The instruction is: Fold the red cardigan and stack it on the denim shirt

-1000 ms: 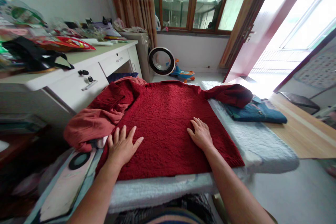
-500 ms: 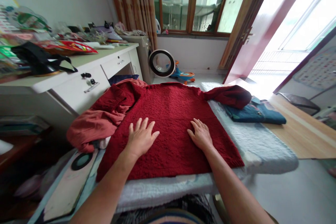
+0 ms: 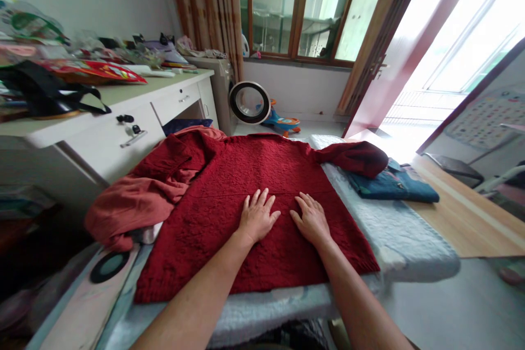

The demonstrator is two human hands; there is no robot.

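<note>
A dark red textured sweater (image 3: 213,229) lies spread out on a light blue padded cloth (image 3: 394,229), its sleeves reaching out to both sides. Near the middle of it my left hand (image 3: 258,216) rests flat, fingers apart, holding nothing. My right hand (image 3: 310,219) lies flat on the fabric a little to the right, its fingers also spread. A gap of sweater shows between the two hands. Under the sweater's left sleeve is a heap of salmon-pink clothing (image 3: 131,208). Beyond the right sleeve sits a folded pair of blue denim (image 3: 397,183).
A white desk (image 3: 94,147) crowded with bags and small items stands at the left. Behind are a washing machine's open round door (image 3: 249,103) and a blue and orange toy (image 3: 283,120). A wooden board (image 3: 463,208) extends at the right, near an open door (image 3: 385,60).
My left hand has slid right across the sweater, closer to my right hand. My right hand has stayed nearly in place. The view has shifted slightly.
</note>
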